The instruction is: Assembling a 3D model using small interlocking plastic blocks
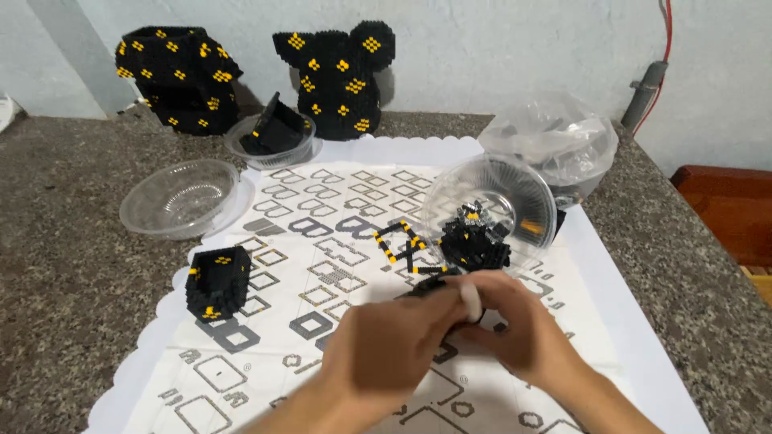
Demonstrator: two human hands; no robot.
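1. The left hand (386,345) and the right hand (515,325) met low over the printed paper sheet (338,265), fingers curled together around a small black brick piece (426,288) pinched between them.
2. Only a dark edge of that piece showed above the fingertips; its shape could not be made out.
3. Both hands were clenched on it, the left from the near side, the right from the far side.
4. Just beyond the hands, a clear plastic bowl (490,210) stood tilted on its side, with a heap of loose black and yellow bricks (474,237) spilling from it.
5. A thin black and yellow brick frame (400,245) lay on the sheet just left of that heap.
6. A small black box-shaped build (217,281) sat at the sheet's left edge, well apart from the hands.
7. An empty clear bowl (181,197) rested on the stone counter (72,241).
8. Another bowl (273,137) held a black part.
9. Two large black builds (181,76) (338,72) stood by the wall.
10. A crumpled plastic bag (559,141) lay behind the tilted bowl.
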